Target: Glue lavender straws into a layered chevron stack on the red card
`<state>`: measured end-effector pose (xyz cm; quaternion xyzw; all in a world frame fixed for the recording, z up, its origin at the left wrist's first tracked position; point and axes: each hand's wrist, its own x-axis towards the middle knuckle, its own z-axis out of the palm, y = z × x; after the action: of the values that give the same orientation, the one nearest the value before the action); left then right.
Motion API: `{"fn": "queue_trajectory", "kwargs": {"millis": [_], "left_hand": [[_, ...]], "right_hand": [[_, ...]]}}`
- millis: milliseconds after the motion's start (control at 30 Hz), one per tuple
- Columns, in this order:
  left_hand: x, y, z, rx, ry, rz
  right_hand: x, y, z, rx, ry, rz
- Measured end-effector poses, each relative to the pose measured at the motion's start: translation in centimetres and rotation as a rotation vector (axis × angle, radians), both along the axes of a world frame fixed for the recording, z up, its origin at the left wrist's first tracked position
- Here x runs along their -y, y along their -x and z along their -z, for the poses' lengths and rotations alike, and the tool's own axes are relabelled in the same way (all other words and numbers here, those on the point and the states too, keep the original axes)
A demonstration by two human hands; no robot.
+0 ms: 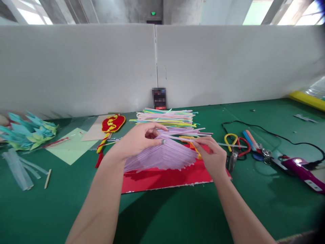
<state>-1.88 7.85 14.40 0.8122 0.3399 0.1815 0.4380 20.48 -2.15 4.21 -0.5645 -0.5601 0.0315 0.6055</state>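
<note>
A fan-shaped mat of lilac straws (165, 156) lies on a red sheet (167, 179) on the green table. My left hand (138, 139) rests on the mat's upper left, fingers curled and pressing it down. My right hand (212, 154) pinches a single lilac straw (181, 138) at its right end, laying it along the mat's top edge. Behind the mat lies a loose pile of coloured straws (166, 118).
Scissors with yellow and red handles (235, 149) and a purple glue gun (302, 169) with a black cord lie at the right. A red and yellow ornament (111, 124), pale green paper (71, 146), teal paper shapes (27, 131) and clear glue sticks (17, 167) lie left. White partition behind.
</note>
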Motion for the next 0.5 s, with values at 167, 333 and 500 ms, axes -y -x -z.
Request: {"fn": "queue_trajectory", "kwargs": {"millis": [167,333,500], "left_hand": [[-0.08,0.13,0.05,0.030,-0.035,-0.053],[0.02,0.15,-0.10,0.036,-0.065,-0.069],[0.19,0.05,-0.34,0.045,-0.083,-0.088]], "right_hand": [[-0.07,0.03,0.40,-0.036,0.023,-0.063],[-0.09,0.12,0.46,-0.052,0.060,-0.100],[-0.02,0.25,0.67,-0.052,0.086,-0.130]]}}
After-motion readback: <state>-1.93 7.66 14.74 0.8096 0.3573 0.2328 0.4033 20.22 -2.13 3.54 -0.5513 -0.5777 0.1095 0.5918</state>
